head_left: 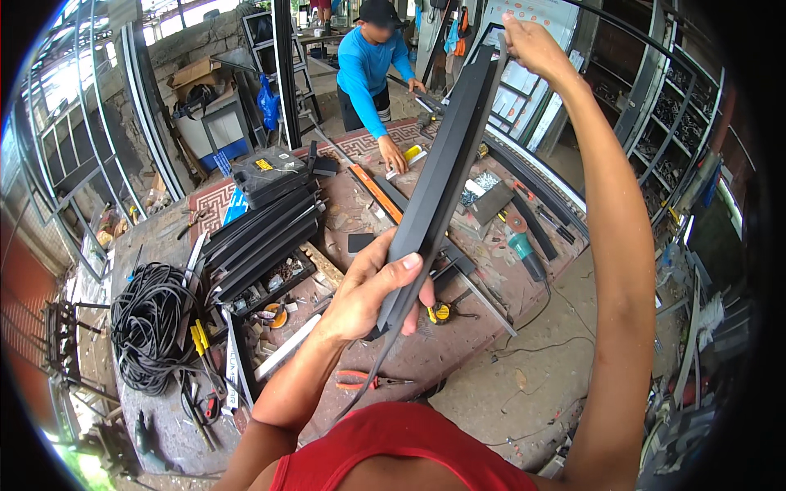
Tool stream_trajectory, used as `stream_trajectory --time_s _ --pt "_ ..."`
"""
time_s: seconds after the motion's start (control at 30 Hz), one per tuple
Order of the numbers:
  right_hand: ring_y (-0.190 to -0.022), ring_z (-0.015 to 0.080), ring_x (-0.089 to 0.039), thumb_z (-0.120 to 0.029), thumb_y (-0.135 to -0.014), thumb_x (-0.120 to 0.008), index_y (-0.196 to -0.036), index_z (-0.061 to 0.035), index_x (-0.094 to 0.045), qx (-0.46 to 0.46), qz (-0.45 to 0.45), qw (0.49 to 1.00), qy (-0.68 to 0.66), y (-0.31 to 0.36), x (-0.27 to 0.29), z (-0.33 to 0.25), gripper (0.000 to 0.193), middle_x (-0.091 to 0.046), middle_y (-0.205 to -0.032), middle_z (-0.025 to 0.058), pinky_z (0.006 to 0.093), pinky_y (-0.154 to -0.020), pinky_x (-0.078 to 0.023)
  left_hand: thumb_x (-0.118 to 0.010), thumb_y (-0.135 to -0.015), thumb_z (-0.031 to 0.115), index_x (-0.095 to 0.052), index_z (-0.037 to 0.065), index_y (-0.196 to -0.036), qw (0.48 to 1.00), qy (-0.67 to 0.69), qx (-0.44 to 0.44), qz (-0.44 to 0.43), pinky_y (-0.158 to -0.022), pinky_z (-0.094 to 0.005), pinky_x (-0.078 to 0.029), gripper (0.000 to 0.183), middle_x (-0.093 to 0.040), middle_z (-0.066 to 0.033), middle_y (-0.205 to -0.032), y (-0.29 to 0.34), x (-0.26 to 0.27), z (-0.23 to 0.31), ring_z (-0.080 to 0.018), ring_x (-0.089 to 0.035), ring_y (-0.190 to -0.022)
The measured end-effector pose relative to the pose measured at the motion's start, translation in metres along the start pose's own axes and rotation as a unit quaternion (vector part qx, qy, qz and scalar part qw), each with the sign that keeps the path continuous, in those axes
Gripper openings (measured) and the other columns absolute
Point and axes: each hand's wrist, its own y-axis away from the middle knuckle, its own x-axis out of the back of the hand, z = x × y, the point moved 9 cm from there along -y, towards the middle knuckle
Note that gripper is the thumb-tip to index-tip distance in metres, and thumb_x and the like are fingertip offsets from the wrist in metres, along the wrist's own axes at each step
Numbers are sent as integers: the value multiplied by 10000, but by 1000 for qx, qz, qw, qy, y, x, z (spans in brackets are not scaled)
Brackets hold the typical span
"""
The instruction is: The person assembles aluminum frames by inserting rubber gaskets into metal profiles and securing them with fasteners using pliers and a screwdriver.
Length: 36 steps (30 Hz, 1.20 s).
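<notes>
My left hand is wrapped round the near end of a long black metal profile, its thumb lying across the top face. The profile tilts away from me over the table, far end raised. A thin dark strip hangs from its near end toward my body. Beside the far end, my right hand is raised with its fingers closed; what they grip, if anything, cannot be made out. Under the profile, near my left hand, lie a yellow tape measure and red-handled pliers.
A co-worker in a blue shirt leans over the far side of the table. Stacked black profiles and a coil of black rubber strip lie to the left. An angle grinder with its cord lies right.
</notes>
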Motion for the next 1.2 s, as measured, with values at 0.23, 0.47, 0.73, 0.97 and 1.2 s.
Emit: stream_trajectory --time_s 0.23,0.47,0.73,0.97,1.2 --pt "-652 96 -555 -630 -1034 -362 -1108 -14 -619 -83 -62 974 -204 97 -46 9 672 -590 -772 19 244 -534 -417 -611 -993 364 -411 -23 -1382 1000 -15 -15 8 -488 -275 -491 584 -668 -124 -804 -1 25 -35 -163 -609 -512" --pt "-749 100 -633 -341 -1070 -526 -1143 -45 -679 -102 -61 893 -434 143 -67 23 341 -691 -924 31 244 -637 -502 -690 -947 250 -514 -19 -1255 984 -169 -38 43 -587 -239 -504 445 -664 -89 -873 5 43 -74 -117 -622 -656" --pt "-787 66 -654 -257 -1025 -633 -1157 -80 -637 -112 12 822 -559 191 -65 39 221 -690 -987 18 244 -643 -556 -789 -886 162 -564 -40 -1310 931 -316 -118 143 -958 -306 -472 521 -670 -101 -1100 24 66 -91 -162 -614 -1042" --pt "-1186 319 -614 -680 -901 -616 -1581 1 -144 -152 -71 763 -624 253 -105 44 1072 -488 -1442 237 429 -990 -516 -684 -972 370 -502 64 -1118 969 -84 -17 231 -441 -194 -288 385 -678 -92 -773 16 96 -93 -56 -444 -485" --pt "-1058 166 -662 -72 -913 -752 -1281 -32 -524 -268 -100 755 -590 374 -215 6 435 -659 -1182 81 328 -859 -595 -490 -1069 370 -491 -24 -1104 881 -375 -106 267 -696 -359 -514 396 -638 -167 -856 -13 93 -85 -254 -649 -766"
